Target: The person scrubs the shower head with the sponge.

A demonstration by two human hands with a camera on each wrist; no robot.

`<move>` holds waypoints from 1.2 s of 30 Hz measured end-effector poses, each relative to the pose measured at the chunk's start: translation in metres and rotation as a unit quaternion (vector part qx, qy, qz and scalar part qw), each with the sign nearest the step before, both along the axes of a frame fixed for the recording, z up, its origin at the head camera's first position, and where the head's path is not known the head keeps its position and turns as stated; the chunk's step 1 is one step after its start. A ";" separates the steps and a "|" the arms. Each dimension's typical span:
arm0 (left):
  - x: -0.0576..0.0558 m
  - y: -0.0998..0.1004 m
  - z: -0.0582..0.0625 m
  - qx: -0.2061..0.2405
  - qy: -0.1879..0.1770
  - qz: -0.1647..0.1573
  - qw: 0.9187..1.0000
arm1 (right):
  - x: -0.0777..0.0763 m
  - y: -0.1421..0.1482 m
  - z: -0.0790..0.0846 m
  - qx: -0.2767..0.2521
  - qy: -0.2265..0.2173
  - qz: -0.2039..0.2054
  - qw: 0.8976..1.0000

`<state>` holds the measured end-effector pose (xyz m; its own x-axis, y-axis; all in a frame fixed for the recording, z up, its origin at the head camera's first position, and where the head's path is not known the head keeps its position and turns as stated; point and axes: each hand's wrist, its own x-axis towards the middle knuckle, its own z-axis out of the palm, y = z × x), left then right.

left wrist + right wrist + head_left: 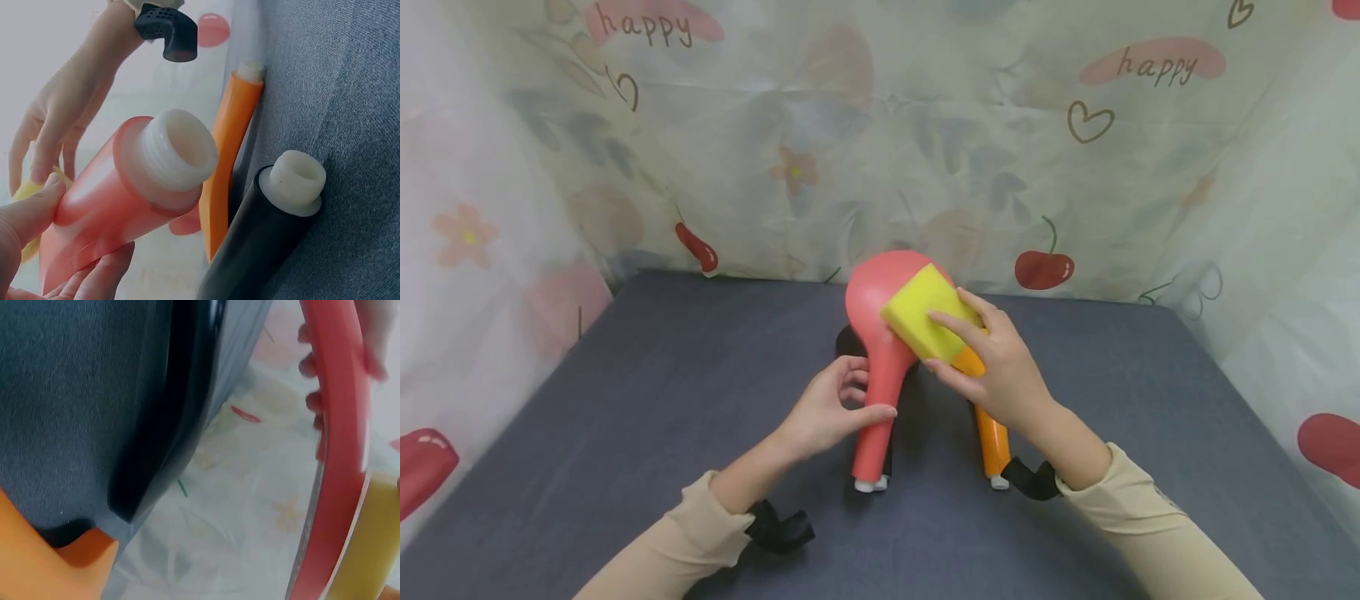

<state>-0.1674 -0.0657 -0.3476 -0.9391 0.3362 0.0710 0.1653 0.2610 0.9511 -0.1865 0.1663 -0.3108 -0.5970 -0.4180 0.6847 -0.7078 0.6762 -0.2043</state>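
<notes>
– where is the held shower head [883, 379]?
– in the left hand [829, 407], above the second shower head [256, 240], which lies on the table [700, 400].
– and the sponge [919, 310]?
– in the right hand [1009, 371], against the head end's right side.
– what lies right of the second?
– the third shower head [993, 442] (partly behind the right hand in the head view), its handle end toward the person.
– and behind?
– the curtain [887, 167], beyond the table's far edge.

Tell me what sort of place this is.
Probably a makeshift indoor filming booth, though I can't be certain: printed sheeting hangs behind and beside a dark tabletop, and a black device is visible at each wrist.
</notes>
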 end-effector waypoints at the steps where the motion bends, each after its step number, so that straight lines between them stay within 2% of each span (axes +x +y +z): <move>1: 0.001 0.000 0.000 -0.001 0.002 -0.003 1.000 | 0.001 -0.003 -0.001 0.008 0.013 0.010 1.000; 4: 0.002 0.001 0.001 -0.005 0.006 -0.009 1.000 | 0.003 -0.008 -0.003 0.019 0.038 0.022 0.999; 8: 0.002 0.001 0.002 -0.006 0.008 -0.010 1.000 | 0.002 -0.007 -0.003 0.019 0.037 0.010 0.999; 12: 0.001 0.000 0.001 -0.002 0.002 -0.001 1.000 | -0.003 0.000 -0.002 -0.005 0.004 -0.026 1.000; 17: 0.001 0.000 0.000 -0.003 -0.006 0.008 1.000 | -0.008 0.007 -0.004 -0.056 -0.044 -0.067 0.995; 19: 0.001 0.000 0.000 -0.003 -0.008 0.008 1.000 | -0.007 0.007 -0.005 -0.056 -0.043 -0.062 0.996; 24: 0.002 0.001 0.001 0.000 0.002 0.004 1.000 | -0.003 -0.001 -0.007 -0.026 -0.008 -0.012 1.000; 27: 0.003 0.001 0.000 0.001 0.010 0.003 1.000 | -0.002 -0.003 -0.007 -0.024 0.003 -0.007 1.000; 31: 0.003 0.001 0.000 0.001 0.015 0.008 1.000 | -0.008 0.005 -0.005 -0.063 -0.023 -0.050 0.996; 36: 0.004 0.000 -0.002 -0.003 0.015 0.010 1.000 | -0.021 0.017 -0.008 -0.117 -0.066 -0.099 0.986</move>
